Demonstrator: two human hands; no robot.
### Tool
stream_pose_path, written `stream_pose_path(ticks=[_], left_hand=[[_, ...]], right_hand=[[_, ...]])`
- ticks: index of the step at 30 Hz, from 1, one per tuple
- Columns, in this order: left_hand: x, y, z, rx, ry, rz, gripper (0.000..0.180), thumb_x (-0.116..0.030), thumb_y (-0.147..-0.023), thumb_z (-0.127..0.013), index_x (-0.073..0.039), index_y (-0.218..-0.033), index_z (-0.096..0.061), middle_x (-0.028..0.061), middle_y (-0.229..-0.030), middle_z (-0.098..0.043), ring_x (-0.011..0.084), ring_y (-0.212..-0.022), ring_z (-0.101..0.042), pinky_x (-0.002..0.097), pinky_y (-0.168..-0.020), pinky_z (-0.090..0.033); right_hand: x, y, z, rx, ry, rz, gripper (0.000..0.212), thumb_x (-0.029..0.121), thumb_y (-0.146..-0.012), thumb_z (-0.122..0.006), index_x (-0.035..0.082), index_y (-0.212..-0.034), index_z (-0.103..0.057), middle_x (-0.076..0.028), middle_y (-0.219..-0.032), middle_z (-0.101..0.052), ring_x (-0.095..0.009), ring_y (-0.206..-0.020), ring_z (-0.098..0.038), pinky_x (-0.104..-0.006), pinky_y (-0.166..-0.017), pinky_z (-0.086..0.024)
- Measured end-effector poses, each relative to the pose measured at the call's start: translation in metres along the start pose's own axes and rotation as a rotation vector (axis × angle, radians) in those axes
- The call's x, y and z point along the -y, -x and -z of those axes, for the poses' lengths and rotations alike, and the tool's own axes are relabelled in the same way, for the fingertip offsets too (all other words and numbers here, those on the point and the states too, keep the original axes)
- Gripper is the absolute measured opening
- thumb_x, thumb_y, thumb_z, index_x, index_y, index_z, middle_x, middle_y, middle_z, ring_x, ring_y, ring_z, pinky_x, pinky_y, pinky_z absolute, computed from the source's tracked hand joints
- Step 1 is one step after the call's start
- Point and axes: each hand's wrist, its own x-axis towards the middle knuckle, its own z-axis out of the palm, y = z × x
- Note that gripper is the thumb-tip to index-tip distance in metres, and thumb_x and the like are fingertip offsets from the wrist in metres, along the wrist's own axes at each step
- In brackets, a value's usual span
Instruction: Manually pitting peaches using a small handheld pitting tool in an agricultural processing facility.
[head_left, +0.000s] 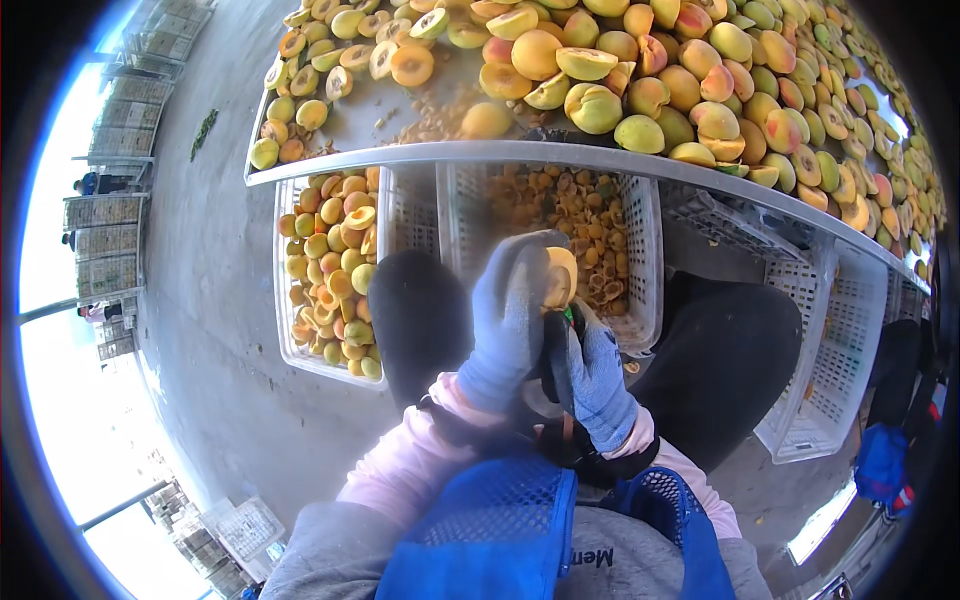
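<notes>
Heaped fruit crowds the surface (560, 155) to its metal edge; crates (330, 275) fill the floor below. Above the knees, the left hand (505, 325) grips a halved peach (558, 278); the right hand (600, 375) is closed on a tool (572, 318).

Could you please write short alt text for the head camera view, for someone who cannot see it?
Seen from above, a seated person's gloved left hand holds a halved peach while the gloved right hand works a small tool at it. White crates of halves and pits sit below a table edge heaped with peaches.
</notes>
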Motion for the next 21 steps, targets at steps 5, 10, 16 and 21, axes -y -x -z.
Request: stream_pose_path(ticks=[5,10,16,21], left_hand=[[-0.009,-0.005,0.007,0.172,-0.105,-0.103,0.027,-0.017,-0.093,-0.046,0.004,-0.105,-0.057,0.0107,-0.095,-0.061,0.0138,-0.083,-0.056,0.026,-0.073,-0.045],[-0.011,-0.015,0.012,0.331,-0.16,-0.027,0.024,-0.017,-0.092,-0.049,0.004,-0.101,-0.059,0.0101,-0.09,-0.061,0.0131,-0.077,-0.056,0.0262,-0.068,-0.045],[0.013,-0.011,0.016,0.445,-0.192,-0.048,0.036,-0.032,-0.094,-0.046,-0.001,-0.103,-0.061,0.0043,-0.088,-0.06,0.0105,-0.077,-0.056,0.0243,-0.073,-0.045],[0.01,0.007,0.016,0.231,0.267,0.525,0.033,-0.031,-0.094,-0.048,0.0,-0.1,-0.057,0.0079,-0.083,-0.059,0.0139,-0.075,-0.056,0.0286,-0.069,-0.046]], right_hand=[[-0.005,0.009,0.003,0.049,-0.177,-0.02,0.026,0.023,-0.093,-0.047,-0.001,-0.1,-0.051,-0.011,-0.069,-0.053,-0.023,-0.057,-0.052,-0.0329,-0.052,-0.042],[-0.001,0.012,0.012,0.369,-1.004,-0.518,0.038,0.04,-0.097,-0.039,0.005,-0.095,-0.053,-0.003,-0.062,-0.048,-0.011,-0.04,-0.042,-0.0237,-0.036,-0.036],[-0.016,0.011,-0.001,0.794,-2.04,-0.649,0.048,0.05,-0.095,-0.035,0.005,-0.096,-0.052,-0.001,-0.059,-0.043,-0.007,-0.038,-0.039,-0.0191,-0.03,-0.033],[-0.035,0.012,-0.011,0.828,-2.079,-0.607,0.048,0.05,-0.095,-0.034,0.005,-0.095,-0.052,-0.002,-0.06,-0.044,-0.008,-0.037,-0.042,-0.0209,-0.03,-0.034]])
